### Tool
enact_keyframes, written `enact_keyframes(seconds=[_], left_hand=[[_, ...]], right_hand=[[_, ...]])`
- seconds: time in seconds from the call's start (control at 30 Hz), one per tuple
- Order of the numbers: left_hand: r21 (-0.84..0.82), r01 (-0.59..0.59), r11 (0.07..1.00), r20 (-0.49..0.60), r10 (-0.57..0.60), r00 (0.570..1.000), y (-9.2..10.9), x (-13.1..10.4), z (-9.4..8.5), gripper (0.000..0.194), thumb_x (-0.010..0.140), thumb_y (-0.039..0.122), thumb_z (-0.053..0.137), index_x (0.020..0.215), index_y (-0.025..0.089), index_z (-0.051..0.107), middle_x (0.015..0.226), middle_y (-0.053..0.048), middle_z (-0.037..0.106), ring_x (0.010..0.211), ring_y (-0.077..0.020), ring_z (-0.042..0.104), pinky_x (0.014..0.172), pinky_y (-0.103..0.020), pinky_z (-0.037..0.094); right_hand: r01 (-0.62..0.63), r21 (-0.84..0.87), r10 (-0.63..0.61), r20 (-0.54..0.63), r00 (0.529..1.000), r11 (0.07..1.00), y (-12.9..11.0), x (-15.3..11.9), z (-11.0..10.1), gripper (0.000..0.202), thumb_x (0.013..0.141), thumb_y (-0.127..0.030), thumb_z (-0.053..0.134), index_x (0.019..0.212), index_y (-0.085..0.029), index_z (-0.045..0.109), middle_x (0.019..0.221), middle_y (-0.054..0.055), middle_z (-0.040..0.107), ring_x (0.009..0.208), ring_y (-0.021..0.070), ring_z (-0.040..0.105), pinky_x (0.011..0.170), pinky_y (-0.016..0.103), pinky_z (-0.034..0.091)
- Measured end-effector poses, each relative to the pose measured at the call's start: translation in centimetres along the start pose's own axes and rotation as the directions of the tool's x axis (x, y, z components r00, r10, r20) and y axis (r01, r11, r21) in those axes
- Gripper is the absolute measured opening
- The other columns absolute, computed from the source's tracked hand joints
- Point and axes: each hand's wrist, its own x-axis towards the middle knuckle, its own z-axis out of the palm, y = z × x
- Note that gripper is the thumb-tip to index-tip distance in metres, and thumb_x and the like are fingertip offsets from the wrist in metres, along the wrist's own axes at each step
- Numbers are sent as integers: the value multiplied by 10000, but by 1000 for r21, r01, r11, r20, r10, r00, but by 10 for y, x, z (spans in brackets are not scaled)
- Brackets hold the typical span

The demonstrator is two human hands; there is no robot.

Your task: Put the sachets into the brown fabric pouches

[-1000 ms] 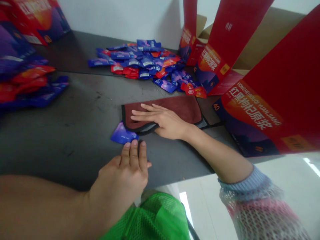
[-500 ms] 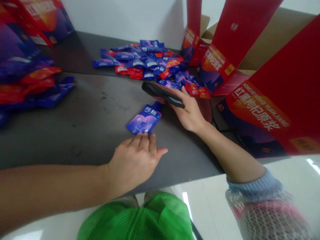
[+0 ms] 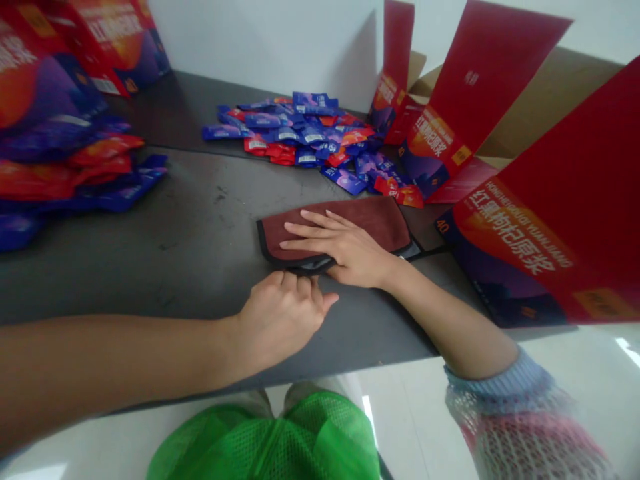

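A folded brown cloth [image 3: 385, 220] with black edging lies on the table in front of me. My right hand [image 3: 345, 247] rests on top of it, palm down, with the fingers stretched and spread. Just at the cloth's near edge is my left hand [image 3: 285, 307], its fingers curled down and its thumb sticking out to the right. The purple-blue pouch that showed at the left fingertips half a second ago is now hidden, apparently beneath the cloth. The left fingertips are out of sight.
Behind the cloth lies a heap of blue and red pouches [image 3: 305, 133]. Another pile of pouches [image 3: 95, 167] is at the left, by red boxes [image 3: 120, 40]. Tall open red boxes [image 3: 530, 233] stand along the right. The grey table's [image 3: 200, 267] front edge is near my body.
My right hand has brought the cloth down over the pouch, leftward and nearer, and its fingers have spread out flat. My left hand stays in place with its fingers more curled.
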Motion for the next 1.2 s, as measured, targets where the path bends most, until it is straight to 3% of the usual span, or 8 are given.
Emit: enact_keyframes(seconds=[0.2,0.37,0.6,0.73,0.87,0.97,1.03,1.2], left_hand=[[59,0,998,-5,0,1000,3,-2,5,427,1033,272,481,1032,-8,803,969,-295,776,885,-362,788,667,-385,601],[95,13,995,-17,-11,1000,9,-4,6,425,1028,238,484,1045,-57,789,1014,-336,751,916,-382,789,671,-383,627],[206,17,978,20,-21,1000,15,-9,9,443,1038,245,487,1034,-88,780,1007,-358,740,925,-387,788,674,-380,640],[185,4,983,-25,1,1000,12,-8,10,413,1025,230,515,992,-79,787,974,-343,755,875,-376,794,647,-371,631],[178,-13,984,-57,24,998,9,-5,10,401,1014,241,545,945,-70,789,937,-327,766,832,-356,794,657,-371,624],[165,-16,986,-62,27,998,8,-4,10,389,1007,262,572,941,-54,789,954,-309,774,852,-346,792,659,-361,618],[150,-20,988,-64,29,998,7,-2,9,384,1004,284,592,952,-42,788,978,-297,778,886,-339,790,678,-352,615],[87,-11,996,17,9,1000,8,2,5,343,986,307,638,827,32,768,782,-197,773,649,-270,744,529,-323,539]], right_hand=[[-64,-17,64,-7,998,998,8,1,-6,751,785,-19,519,1480,-299,565,1629,3,451,1552,279,337,1229,607,315],[-187,-52,186,-25,982,981,18,2,-10,770,773,-2,527,1476,-312,571,1604,1,483,1520,285,400,1203,596,380],[-370,-138,351,-147,925,919,46,-9,-9,785,733,80,449,1412,-258,648,1512,19,592,1440,227,517,1171,416,446],[-402,16,390,-279,877,915,60,-16,-9,792,747,57,428,1461,-239,598,1481,10,622,1401,205,560,1157,382,456],[-280,226,351,-404,845,933,53,-14,-3,773,765,36,408,1456,-255,598,1459,-13,644,1376,168,581,1183,370,423],[-285,202,337,-309,889,937,29,0,10,801,730,48,419,1452,-249,601,1495,15,612,1434,219,523,1224,490,362],[-329,95,342,-212,916,940,10,12,19,862,691,63,438,1482,-253,570,1581,26,513,1533,305,372,1231,635,274],[-71,132,79,-59,995,989,-5,23,18,829,684,89,458,1377,-319,660,1542,7,559,1569,276,289,1233,670,202]])
